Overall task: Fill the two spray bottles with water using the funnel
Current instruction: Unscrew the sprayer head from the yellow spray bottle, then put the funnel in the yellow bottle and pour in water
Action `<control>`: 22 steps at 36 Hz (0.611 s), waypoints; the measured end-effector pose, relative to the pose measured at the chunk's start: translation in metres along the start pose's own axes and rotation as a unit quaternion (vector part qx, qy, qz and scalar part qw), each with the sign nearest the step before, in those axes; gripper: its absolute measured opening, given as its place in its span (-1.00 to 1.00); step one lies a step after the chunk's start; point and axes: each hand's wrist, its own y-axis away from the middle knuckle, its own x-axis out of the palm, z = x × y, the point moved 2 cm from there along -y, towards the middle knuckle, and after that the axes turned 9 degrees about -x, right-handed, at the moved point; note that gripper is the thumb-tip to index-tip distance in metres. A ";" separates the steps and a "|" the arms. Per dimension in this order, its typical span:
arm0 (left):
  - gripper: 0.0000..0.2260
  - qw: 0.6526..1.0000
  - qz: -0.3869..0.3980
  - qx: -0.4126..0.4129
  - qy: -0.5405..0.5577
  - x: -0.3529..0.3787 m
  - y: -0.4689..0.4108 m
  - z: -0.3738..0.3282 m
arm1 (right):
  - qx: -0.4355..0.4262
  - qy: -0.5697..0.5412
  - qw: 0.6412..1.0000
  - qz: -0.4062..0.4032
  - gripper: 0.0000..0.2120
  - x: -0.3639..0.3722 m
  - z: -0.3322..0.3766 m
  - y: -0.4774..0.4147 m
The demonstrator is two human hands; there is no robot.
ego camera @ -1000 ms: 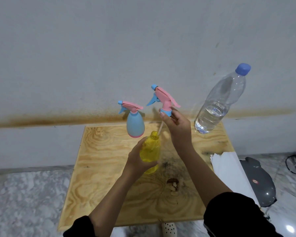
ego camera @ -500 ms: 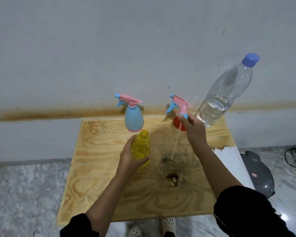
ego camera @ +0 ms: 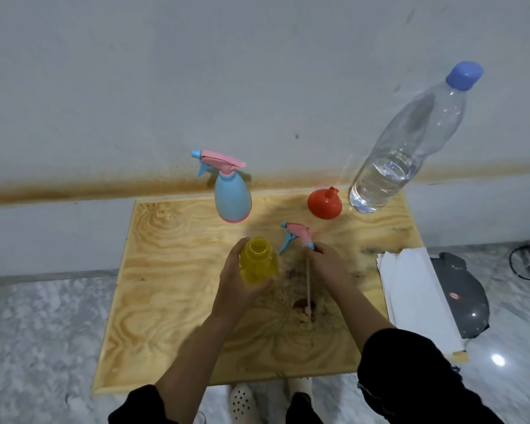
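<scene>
We are looking down at a plywood bench (ego camera: 172, 301) set against a pale wall, with our two bare arms reaching over it. At the back right, a large clear water bottle (ego camera: 410, 142) is standing capped and roughly a third full, so we judge no pouring has begun. At the back centre, a blue spray bottle (ego camera: 232, 198) is standing upright with its pink trigger top on, so it is waiting to be opened. Near the middle, our left hand (ego camera: 236, 286) is wrapping its fingers around a yellow spray bottle (ego camera: 258, 260), which is open at the neck and looks empty. Just beside it, our right hand (ego camera: 325, 261) is pinching the removed pink trigger head (ego camera: 297, 235), whose thin tube is dangling down to the bench. The small red funnel (ego camera: 324, 203) is sitting untouched between the blue bottle and the water bottle. Both fills are ahead of us.
</scene>
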 end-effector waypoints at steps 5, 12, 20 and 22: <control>-0.18 1.000 -0.007 -0.002 -0.015 -0.008 0.000 0.007 | 0.011 0.017 1.000 -0.017 -0.74 0.018 0.000 0.002; -0.18 1.000 -0.001 0.010 -0.027 -0.008 0.003 0.012 | -0.028 0.009 0.997 -0.066 -0.81 0.030 -0.009 0.004; -0.22 0.999 -0.020 0.026 -0.027 -0.001 0.005 0.017 | -0.097 0.093 0.988 -0.074 -0.71 0.032 -0.019 -0.003; -0.23 0.999 -0.019 0.029 -0.025 0.000 0.005 0.019 | -0.092 0.104 0.986 -0.096 -0.70 0.026 -0.023 -0.004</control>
